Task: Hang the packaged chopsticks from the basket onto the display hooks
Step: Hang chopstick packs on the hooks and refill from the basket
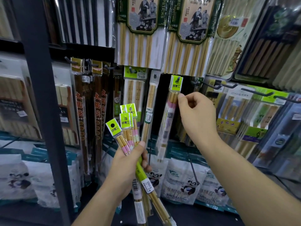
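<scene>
My left hand (132, 158) grips a bunch of several chopstick packs (126, 128), fanned upward, each with a lime-green header card and pink-banded sticks. One more pack of the same kind (169, 115) hangs on a display hook (178, 78) in the middle of the rack. My right hand (197, 111) is at that hanging pack's upper right edge, its thumb and forefinger pinching the pack just under the green header. No basket is in view.
Empty black hooks (216, 86) stick out to the right of the hanging pack. Other chopstick packs fill the rack above and on both sides. A dark upright post (44, 95) stands at the left. White panda-print bags (182, 181) line the shelf below.
</scene>
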A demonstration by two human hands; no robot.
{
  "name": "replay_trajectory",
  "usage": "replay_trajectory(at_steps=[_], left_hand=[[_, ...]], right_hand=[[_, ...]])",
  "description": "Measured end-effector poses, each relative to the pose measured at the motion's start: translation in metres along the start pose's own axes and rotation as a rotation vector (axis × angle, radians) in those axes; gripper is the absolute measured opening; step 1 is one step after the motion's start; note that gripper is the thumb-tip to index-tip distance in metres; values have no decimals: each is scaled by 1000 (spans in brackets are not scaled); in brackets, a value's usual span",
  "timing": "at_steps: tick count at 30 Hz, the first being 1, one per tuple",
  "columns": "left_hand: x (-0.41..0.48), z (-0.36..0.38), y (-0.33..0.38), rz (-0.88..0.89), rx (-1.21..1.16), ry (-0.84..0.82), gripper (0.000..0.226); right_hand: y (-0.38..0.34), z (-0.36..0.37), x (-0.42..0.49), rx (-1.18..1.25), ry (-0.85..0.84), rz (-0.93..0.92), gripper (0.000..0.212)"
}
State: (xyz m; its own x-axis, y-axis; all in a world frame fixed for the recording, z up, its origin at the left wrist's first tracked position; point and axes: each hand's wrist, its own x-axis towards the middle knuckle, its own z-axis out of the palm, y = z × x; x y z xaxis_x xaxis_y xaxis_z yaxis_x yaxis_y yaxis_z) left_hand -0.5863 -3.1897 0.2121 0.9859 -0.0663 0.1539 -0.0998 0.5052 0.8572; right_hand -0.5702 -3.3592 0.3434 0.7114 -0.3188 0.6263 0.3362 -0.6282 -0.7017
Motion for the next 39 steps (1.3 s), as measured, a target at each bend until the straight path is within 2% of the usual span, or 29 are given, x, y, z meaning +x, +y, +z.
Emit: replay_trajectory(at_steps=[3,5,7,8,12,15,18,22,27,31,34,37,39], left_hand=[[-2,3,2,-39,-13,-32,22],[-3,5,3,-68,-19,-63,26],[-5,7,3,-83,-31,-94,16],[-5,8,3,-83,-33,-108,13],[-6,5,1,-55,-4,-129,27],[-4,4,2,-41,26,-71,40],[0,2,4,-58,-5,45,34],[3,-3,6,-39,44,67,42],[-1,-3,4,-27,38,7,48],[0,-3,5,-28,71,-35,83],[1,-5,6,-35,35,-72,95],[2,-4,6,-78,-3,-52,83],[2,-4,8,-108,-19,-24,52]], right_hand=[[5,2,-19,61,-104,-26,25],[6,7,-32,98,-300,-37,20],[7,16,-42,81,-468,-53,16],[7,19,-46,76,-509,-58,16],[7,27,-51,164,-553,9,20],[4,26,-48,191,-488,27,19],[-5,18,-35,257,-306,14,16],[-14,5,-12,342,-137,-1,10],[-15,2,0,298,-102,20,22],[-14,4,4,284,-94,79,28],[-13,6,3,283,-96,117,28],[-11,5,3,306,-84,130,27],[-11,5,4,322,-70,121,26]])
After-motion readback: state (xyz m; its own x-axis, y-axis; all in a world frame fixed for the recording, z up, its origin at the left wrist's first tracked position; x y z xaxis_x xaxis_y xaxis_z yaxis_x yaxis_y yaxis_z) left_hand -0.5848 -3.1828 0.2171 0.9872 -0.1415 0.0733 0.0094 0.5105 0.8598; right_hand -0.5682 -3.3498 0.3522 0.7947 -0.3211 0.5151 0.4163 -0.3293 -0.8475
